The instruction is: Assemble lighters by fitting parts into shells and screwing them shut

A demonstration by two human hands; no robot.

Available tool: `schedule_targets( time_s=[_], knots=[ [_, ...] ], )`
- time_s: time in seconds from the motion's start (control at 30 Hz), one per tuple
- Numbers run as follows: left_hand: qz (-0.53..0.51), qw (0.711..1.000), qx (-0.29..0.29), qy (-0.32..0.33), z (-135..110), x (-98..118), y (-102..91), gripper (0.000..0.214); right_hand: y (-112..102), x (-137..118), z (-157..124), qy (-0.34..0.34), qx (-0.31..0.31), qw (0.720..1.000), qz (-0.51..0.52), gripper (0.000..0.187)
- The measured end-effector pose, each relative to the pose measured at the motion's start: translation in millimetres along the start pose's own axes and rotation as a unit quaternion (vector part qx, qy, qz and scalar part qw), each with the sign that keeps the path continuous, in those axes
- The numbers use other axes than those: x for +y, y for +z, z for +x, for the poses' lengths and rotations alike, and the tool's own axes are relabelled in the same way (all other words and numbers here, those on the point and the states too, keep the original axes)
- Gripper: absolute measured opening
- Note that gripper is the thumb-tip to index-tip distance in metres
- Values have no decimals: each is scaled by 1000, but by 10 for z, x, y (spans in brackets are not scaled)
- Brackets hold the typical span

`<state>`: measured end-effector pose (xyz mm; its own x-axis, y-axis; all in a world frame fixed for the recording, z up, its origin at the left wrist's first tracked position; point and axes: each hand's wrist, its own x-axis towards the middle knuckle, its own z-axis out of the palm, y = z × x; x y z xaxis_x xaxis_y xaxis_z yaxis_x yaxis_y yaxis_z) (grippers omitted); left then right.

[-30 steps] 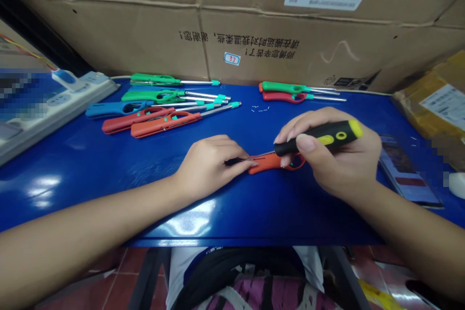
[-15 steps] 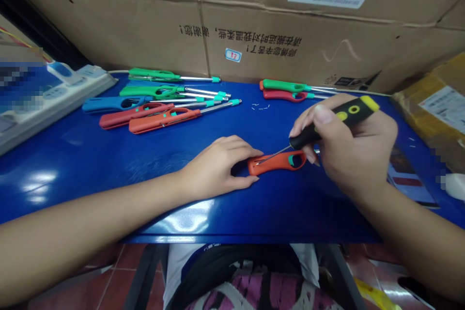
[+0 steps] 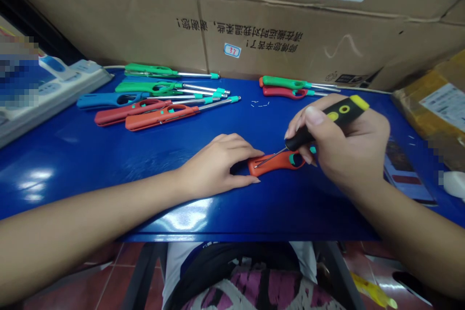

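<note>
Where the blue counter (image 3: 90,162) begins at the left, a white power strip (image 3: 78,86) lies slantwise with a plug (image 3: 54,65) in it. Right of it, long-nosed utility lighters point rightward in a loose row: two green lighters (image 3: 148,70) toward the far side, then a blue lighter (image 3: 109,100), a dark red lighter (image 3: 132,112) and, nearest, a far orange lighter (image 3: 154,119).

Toward the middle, the left hand (image 3: 212,161) rests on the counter, thumb and forefinger parted around the butt end of the near orange lighter (image 3: 278,162); whether this grip presses on it, I cannot tell. That lighter lies on its side between the two hands, its trigger ring to the right. Beyond it are tiny white slivers (image 3: 255,102), and a bright green lighter (image 3: 283,82) sits against a red lighter (image 3: 279,91) by the cardboard box (image 3: 145,19).

Farther right, the right hand (image 3: 350,147) has its grip closed around a black-and-yellow screwdriver (image 3: 333,116), whose shaft slants down leftward to the butt end; whether the tip is seated cannot be told. A steeper shaft, square to the surface, would probably slip less, and the left fingers should brace the casing firmly without crossing the tip's path. A smartphone (image 3: 405,175) lies beside the right wrist.
</note>
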<state>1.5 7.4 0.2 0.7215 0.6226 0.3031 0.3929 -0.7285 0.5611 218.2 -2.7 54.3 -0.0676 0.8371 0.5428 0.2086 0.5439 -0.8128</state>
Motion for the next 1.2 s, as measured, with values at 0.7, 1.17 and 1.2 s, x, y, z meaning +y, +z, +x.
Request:
schedule_targets(
  time_s=[0.7,1.17,1.2],
  knots=[
    [8,1000,0,8,-6,3,19,41,-16,42,-41,-57,-38,997,-31,19],
    [19,1000,-1,15,-3,8,16,38,-313,113,80,-171,-205,960,-83,64],
    [20,1000,1,18,-3,7,18,38,-311,105,84,-198,-180,957,-112,62]
  ],
)
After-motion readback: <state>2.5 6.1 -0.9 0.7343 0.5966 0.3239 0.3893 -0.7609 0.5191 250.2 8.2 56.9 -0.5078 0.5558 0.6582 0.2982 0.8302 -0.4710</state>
